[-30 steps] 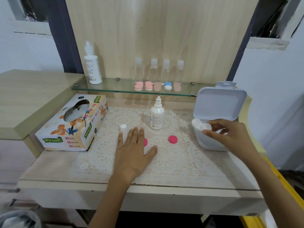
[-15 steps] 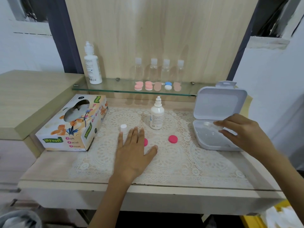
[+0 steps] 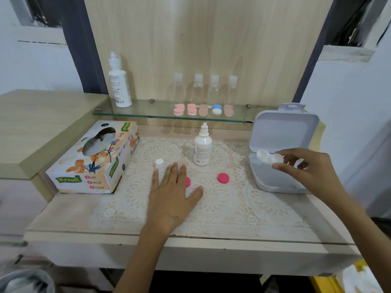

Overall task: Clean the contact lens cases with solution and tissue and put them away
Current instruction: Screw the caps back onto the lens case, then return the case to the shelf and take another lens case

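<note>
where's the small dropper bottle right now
In the head view, the small dropper bottle stands upright mid-table on the lace mat, just below the glass shelf, with a pink cap in front, slightly right.

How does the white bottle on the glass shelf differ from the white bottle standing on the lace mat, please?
The shelf bottle is clearly taller; the mat bottle is shorter and smaller. The shelf bottle stands on the glass shelf, at its left end; the mat bottle stands lower, on the lace mat, nearer the middle. Both are white, upright and labelled.
</note>
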Motion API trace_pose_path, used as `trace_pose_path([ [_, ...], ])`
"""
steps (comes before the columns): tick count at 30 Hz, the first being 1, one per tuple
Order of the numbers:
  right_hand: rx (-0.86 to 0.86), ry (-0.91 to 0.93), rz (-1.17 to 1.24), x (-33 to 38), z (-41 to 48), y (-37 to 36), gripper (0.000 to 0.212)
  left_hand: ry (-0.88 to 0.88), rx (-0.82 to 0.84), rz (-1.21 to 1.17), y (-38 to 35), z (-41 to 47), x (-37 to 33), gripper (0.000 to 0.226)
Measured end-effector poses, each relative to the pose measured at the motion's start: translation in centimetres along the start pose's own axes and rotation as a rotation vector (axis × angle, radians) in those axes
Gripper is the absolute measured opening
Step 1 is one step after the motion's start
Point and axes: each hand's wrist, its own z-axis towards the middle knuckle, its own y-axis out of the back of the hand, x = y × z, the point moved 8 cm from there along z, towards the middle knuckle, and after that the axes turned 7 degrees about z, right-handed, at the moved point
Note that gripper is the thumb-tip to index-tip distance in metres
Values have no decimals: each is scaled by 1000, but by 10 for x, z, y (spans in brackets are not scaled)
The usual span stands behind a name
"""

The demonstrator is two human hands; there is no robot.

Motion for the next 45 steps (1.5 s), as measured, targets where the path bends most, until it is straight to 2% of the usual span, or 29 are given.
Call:
trace_pose_path([
  [6,138,-99,147,23,-6,-42,14,0,-9,-25,1,0,1,94],
  [13,322,-71,-6,38,-23,-103,15,-8,-49,-109,10,-3,2,78],
  [18,400,-42,-34,43,-28,-126,18,-13,-72,-125,13,-4,2,82],
  [24,383,-1,-60,50,-30,-133,25,-10,-86,-149,15,-5,2,79],
  [29,339,-17,-52,51,-33,-131,32,-13,-101,-148,17,-6,2,93],
  [36,301,-7,-43,55,-35,-130,42,-10,-96,-151,16,-4,2,93],
  [45,290,-4,-19,55,-36,-130,42,-3,-93,-157,16,-5,3,94],
])
